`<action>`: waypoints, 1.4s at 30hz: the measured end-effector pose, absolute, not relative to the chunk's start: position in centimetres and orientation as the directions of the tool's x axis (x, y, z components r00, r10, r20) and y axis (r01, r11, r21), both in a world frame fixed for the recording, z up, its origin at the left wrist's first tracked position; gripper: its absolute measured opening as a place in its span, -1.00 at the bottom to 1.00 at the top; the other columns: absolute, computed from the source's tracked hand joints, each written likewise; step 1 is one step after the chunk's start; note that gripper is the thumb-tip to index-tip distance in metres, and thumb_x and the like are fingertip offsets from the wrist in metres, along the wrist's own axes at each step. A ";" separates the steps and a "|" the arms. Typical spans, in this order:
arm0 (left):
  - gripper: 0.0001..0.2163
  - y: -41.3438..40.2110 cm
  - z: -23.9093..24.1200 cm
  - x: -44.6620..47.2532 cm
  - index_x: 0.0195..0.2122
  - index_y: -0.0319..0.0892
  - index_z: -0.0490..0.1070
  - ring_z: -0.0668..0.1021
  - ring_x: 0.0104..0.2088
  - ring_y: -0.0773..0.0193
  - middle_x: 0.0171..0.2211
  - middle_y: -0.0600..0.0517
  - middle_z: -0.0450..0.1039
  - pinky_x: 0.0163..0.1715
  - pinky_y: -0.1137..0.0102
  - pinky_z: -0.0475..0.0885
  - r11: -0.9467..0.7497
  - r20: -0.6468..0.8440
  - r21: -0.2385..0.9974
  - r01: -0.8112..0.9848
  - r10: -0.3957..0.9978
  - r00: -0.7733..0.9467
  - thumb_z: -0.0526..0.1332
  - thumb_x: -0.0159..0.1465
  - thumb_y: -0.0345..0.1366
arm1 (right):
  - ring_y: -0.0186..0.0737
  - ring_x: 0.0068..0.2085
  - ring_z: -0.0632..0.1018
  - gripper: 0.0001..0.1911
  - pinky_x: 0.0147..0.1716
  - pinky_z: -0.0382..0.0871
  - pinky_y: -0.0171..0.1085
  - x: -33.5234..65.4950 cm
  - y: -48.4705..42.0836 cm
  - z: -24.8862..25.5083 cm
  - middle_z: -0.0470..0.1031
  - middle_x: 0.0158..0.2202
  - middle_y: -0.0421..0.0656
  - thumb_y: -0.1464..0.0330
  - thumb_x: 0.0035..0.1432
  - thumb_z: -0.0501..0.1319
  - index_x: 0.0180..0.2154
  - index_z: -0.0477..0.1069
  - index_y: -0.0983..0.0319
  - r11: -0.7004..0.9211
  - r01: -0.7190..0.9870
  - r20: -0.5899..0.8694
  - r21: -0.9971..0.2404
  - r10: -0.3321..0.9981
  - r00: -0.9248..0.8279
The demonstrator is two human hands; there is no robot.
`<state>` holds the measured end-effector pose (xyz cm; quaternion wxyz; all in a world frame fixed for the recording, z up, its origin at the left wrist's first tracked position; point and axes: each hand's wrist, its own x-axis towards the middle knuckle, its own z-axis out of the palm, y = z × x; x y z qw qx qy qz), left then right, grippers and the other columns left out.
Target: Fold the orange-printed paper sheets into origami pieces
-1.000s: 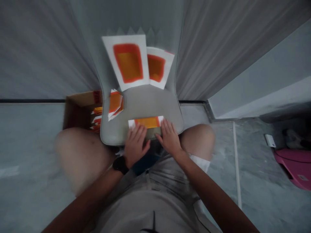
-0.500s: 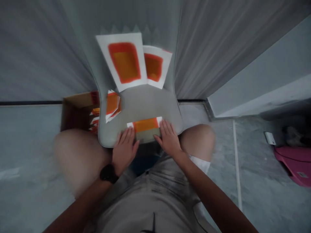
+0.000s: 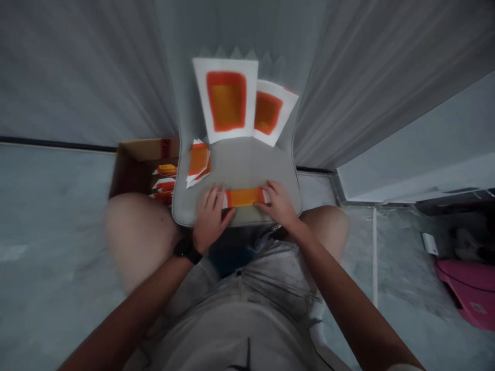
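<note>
A narrow folded strip of orange and white paper (image 3: pixel 244 197) lies on the front of a grey chair seat (image 3: pixel 240 165). My left hand (image 3: pixel 211 216) lies flat with its fingers spread on the strip's left end. My right hand (image 3: pixel 279 203) presses its fingertips on the right end. A dark watch sits on my left wrist. Two flat white sheets with orange patches, one large (image 3: pixel 227 100) and one smaller (image 3: pixel 273 112), lean against the chair back. A small stack of folded orange and white papers (image 3: pixel 198 162) rests at the seat's left edge.
A brown cardboard box (image 3: pixel 141 170) holding more folded orange papers stands on the floor left of the chair. My bare knees flank the seat. A grey curtain hangs behind. A pink object (image 3: pixel 469 288) and a small white thing (image 3: pixel 430 243) lie on the floor at right.
The paper under my hands has become a narrower strip, folded over again. Both hands have moved up onto its two ends. The camera view has shifted slightly.
</note>
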<state>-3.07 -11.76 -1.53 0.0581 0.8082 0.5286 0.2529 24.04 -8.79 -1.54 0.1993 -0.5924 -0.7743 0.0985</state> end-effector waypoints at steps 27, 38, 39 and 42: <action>-0.75 -9.8 -2.2 -4.5 0.06 -0.04 0.62 0.60 0.12 0.13 0.08 -0.03 0.64 0.19 0.11 0.46 -0.704 0.447 0.431 0.564 0.710 0.545 0.21 0.48 -0.14 | 0.00 0.30 0.48 -0.62 0.34 0.36 0.08 25.6 -14.3 -2.3 0.51 0.26 0.03 0.23 0.51 0.10 0.16 0.57 0.18 0.476 0.779 0.336 -0.408 0.872 -0.357; -0.70 -9.2 -1.0 -3.1 0.10 -0.11 0.59 0.62 0.01 0.09 0.03 -0.07 0.65 0.07 0.12 0.48 -0.604 0.430 0.376 0.702 0.785 0.446 0.11 0.53 -0.20 | -0.06 -0.03 0.62 -0.69 0.05 0.51 -0.08 24.3 -11.6 -2.6 0.60 -0.07 -0.01 0.13 0.41 0.25 -0.15 0.68 0.18 0.246 0.704 0.298 -0.667 0.953 -0.051; -0.70 -9.4 -0.8 -2.8 0.15 -0.10 0.57 0.61 0.05 0.08 0.07 -0.07 0.64 0.10 0.10 0.47 -0.630 0.450 0.324 0.706 0.759 0.471 0.11 0.53 -0.24 | -0.07 -0.05 0.61 -0.70 0.03 0.51 -0.08 24.0 -11.5 -2.8 0.59 -0.09 -0.02 0.13 0.40 0.26 -0.15 0.68 0.18 0.231 0.696 0.304 -0.680 0.953 -0.019; -0.66 -10.3 -0.5 -2.2 0.22 -0.01 0.52 0.55 0.21 0.11 0.20 0.00 0.57 0.28 0.09 0.40 -0.772 0.460 0.173 0.611 0.612 0.643 0.10 0.51 -0.36 | -0.06 -0.06 0.59 -0.74 0.00 0.50 -0.10 23.3 -11.3 -3.4 0.56 -0.13 -0.03 0.17 0.37 0.29 -0.15 0.68 0.17 0.197 0.687 0.313 -0.700 0.949 0.047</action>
